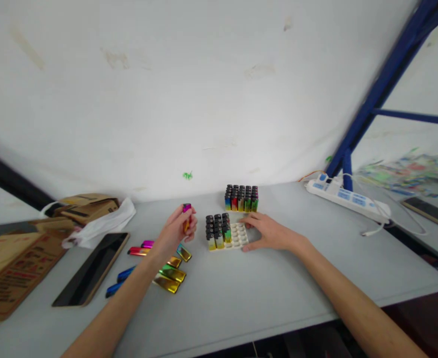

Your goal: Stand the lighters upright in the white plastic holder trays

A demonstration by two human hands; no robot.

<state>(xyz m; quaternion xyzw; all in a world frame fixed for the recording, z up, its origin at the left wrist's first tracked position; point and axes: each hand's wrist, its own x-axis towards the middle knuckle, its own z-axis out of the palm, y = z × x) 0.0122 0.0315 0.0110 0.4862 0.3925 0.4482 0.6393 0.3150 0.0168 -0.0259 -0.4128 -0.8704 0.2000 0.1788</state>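
Note:
My left hand (179, 224) is closed around a purple-and-gold lighter (186, 210), held upright above the table. Several loose shiny lighters (172, 272) in gold, green, blue and red lie under and beside my left forearm, partly hidden by it. To the right stands a white tray (237, 236) with rows of round-bottomed slots. Black-topped lighters (218, 231) stand upright in its left part, while slots on the right show bare. My right hand (264, 231) holds the tray's right side, thumb at the near corner and fingers at the far edge.
Behind the tray stands a block of upright lighters (241, 198) near the wall. A dark phone-like slab (92, 268), cardboard boxes (21, 263) and a white plastic bag (109, 223) sit at left. At right are a power strip (348, 200) with cables and a blue metal frame (368, 104).

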